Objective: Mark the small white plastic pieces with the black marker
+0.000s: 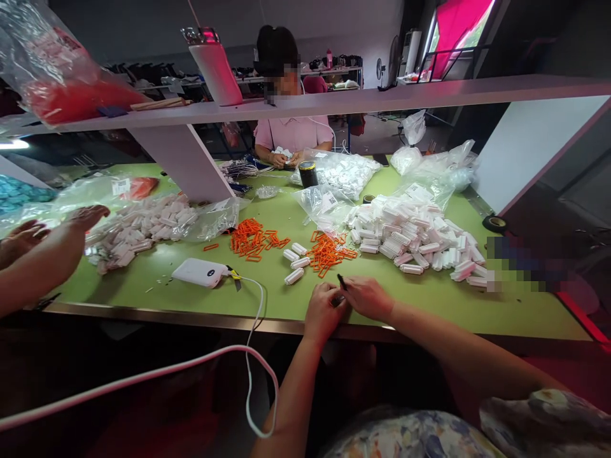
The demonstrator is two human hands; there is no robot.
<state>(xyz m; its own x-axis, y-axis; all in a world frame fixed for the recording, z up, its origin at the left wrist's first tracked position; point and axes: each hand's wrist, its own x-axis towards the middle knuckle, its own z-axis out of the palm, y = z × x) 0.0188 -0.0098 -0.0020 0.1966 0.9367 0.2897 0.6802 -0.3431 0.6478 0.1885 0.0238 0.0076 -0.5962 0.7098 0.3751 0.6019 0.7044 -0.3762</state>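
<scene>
My left hand (323,312) is closed near the front edge of the table, around something I cannot make out. My right hand (370,298) meets it there, its fingers closed on a thin black tool (340,280) whose end sticks up above the knuckles. Just beyond my hands lies a pile of orange rectangular frames (328,253), with several white plastic pieces (294,275) lying to its left. To the right rises a large heap of the same white pieces (420,238). A second pile of orange frames (251,238) is farther left.
A white power bank (200,272) with a white cable (261,299) lies at left, its cable hanging over the edge. Another person's hands (67,238) are by a left-hand white heap (143,226). A shelf (353,98) spans the table; another person sits beyond it.
</scene>
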